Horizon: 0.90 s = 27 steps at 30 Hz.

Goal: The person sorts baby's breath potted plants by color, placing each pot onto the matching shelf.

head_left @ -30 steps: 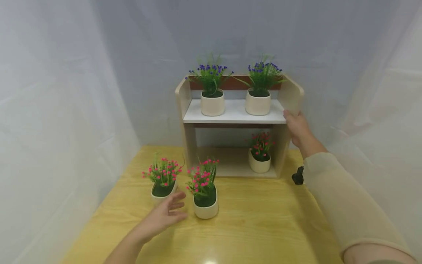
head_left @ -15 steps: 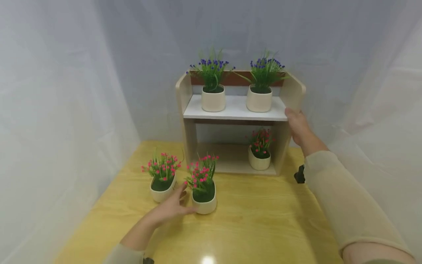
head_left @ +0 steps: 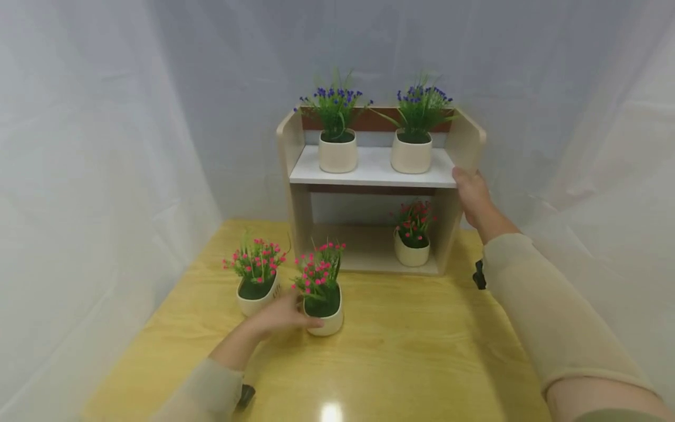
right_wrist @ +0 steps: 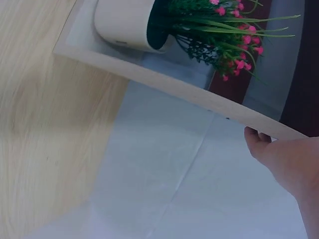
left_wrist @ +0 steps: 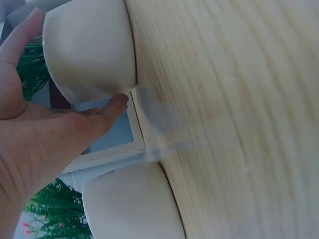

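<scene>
My left hand (head_left: 285,313) is at a cream pot of pink flowers (head_left: 324,325) on the table, its thumb over the pot's front and its fingers going behind the side. In the left wrist view the same pot (left_wrist: 92,50) lies between the thumb and the fingers (left_wrist: 114,107). A second pink-flowered pot (head_left: 253,305) stands close to the left of that hand. My right hand (head_left: 474,196) grips the right side panel of a small two-tier shelf (head_left: 369,176), its thumb at the front edge; the right wrist view shows fingertips (right_wrist: 255,139) at the panel's outer face.
Two pots of purple flowers, the left one (head_left: 338,153) and the right one (head_left: 411,153), stand on the upper white board. A pink-flowered pot (head_left: 412,252) sits at the right of the lower tier. White sheeting (head_left: 95,176) surrounds the wooden table (head_left: 401,340).
My left hand has moved right, from the gap between the two front pots onto the right one of them. The right hand keeps its hold on the shelf panel.
</scene>
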Motion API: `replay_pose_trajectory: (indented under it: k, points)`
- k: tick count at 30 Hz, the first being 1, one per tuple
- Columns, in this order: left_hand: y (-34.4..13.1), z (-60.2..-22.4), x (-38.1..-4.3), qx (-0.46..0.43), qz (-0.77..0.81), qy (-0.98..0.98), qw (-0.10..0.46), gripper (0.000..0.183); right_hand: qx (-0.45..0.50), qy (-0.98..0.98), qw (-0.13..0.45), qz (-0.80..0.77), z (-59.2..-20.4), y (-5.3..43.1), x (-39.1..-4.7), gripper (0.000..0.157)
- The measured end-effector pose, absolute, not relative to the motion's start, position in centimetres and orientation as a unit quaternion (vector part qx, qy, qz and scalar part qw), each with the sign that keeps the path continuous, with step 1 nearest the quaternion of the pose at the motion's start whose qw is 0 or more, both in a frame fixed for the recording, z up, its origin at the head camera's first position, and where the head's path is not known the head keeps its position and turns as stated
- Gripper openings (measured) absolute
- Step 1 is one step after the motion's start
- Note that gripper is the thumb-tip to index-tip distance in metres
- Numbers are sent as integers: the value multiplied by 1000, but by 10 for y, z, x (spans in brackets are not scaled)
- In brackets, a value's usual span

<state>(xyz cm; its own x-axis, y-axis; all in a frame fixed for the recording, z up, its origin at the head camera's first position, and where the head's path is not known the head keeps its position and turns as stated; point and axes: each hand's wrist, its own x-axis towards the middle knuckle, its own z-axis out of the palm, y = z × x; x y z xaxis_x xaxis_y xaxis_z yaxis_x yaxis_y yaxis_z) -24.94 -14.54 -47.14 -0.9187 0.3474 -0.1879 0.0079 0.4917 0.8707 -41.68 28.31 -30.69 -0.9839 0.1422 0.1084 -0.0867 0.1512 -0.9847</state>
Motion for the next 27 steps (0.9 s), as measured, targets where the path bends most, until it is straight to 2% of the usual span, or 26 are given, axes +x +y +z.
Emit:
replay_pose_trajectory:
  k: [5, 13, 27]
  points:
    - [-138, -475, -257, 137, 488, 848, 152, 106, -25, -764, 84, 639, -306, 284, -417, 72]
    - [-128, -471, -257, 110, 472, 862, 149, 102, -21, -773, 86, 628, -305, 286, -418, 72]
    - [-126, -471, -254, 88, 464, 868, 152, 111, -30, -774, 90, 626, -306, 285, -418, 71]
